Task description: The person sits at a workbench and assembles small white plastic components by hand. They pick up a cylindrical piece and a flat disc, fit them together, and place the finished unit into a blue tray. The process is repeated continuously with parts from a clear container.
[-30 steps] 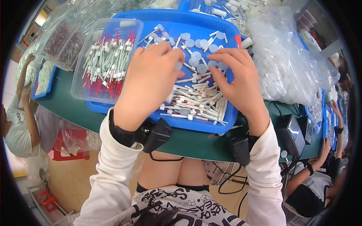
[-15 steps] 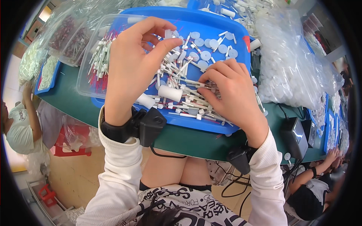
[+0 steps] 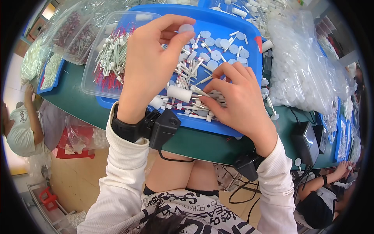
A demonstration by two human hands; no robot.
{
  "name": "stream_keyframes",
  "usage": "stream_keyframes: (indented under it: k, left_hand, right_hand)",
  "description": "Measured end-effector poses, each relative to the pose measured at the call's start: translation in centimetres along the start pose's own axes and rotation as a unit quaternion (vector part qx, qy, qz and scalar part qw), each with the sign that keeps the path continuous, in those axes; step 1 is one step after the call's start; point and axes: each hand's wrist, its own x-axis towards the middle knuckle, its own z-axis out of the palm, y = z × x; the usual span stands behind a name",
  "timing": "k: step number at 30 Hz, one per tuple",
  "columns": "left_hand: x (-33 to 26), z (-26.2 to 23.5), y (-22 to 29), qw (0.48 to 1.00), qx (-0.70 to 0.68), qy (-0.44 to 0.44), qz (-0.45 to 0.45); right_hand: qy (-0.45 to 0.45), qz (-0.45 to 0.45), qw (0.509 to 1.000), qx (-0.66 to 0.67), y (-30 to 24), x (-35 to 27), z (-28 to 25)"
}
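Observation:
My left hand [image 3: 150, 58] is raised over the left part of a blue tray [image 3: 220, 24]. Its thumb and index finger pinch a translucent round disc [image 3: 186, 28]. Lower on the right, my right hand [image 3: 243, 101] is closed around several thin white sticks [image 3: 214, 96] in the tray; the curled fingers partly hide them. A white foam-like cylinder [image 3: 179, 94] lies between my hands. More discs [image 3: 215, 55] are scattered at the tray's far right, some with a stick attached.
A clear plastic tub [image 3: 87, 84] of white sticks with red ends stands left, overlapping the tray. A large bag of discs [image 3: 296, 74] lies right, above a black box [image 3: 306, 142] with cables. Other people sit at both sides of the green table [image 3: 202, 146].
My left hand has shifted slightly right, and the disc in its fingertips now shows its flat face. My right hand has drawn slightly left, with sticks gathered between its fingers.

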Motion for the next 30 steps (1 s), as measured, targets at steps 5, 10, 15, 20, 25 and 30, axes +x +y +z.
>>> stream_keyframes:
  k: [5,10,15,20,25,30]
  left_hand:
    - [0.1,-0.1,0.6,0.984,-0.169,0.007,-0.047]
    - [0.1,0.3,0.3,0.951,-0.303,-0.025,-0.061]
    - [-0.6,1.5,1.5,0.920,-0.304,-0.197,-0.148]
    - [-0.7,1.6,1.6,0.935,-0.287,-0.162,-0.133]
    - [-0.9,1.6,2.4,0.925,-0.254,-0.201,-0.198]
    - [-0.8,1.8,1.9,0.924,-0.239,-0.230,-0.191]
  right_hand:
    - [0.048,0.066,0.994,0.075,0.9,0.1,-0.3]
    - [0.136,0.209,0.895,0.370,1.4,0.6,-1.3]
    - [0.102,0.174,0.884,0.421,0.1,0.4,-0.7]
    - [0.216,0.067,0.955,0.193,0.2,0.8,-1.8]
    - [0.199,-0.022,0.969,0.143,1.0,0.7,-1.5]
    - [0.206,-0.054,0.976,0.043,1.4,0.7,-1.5]
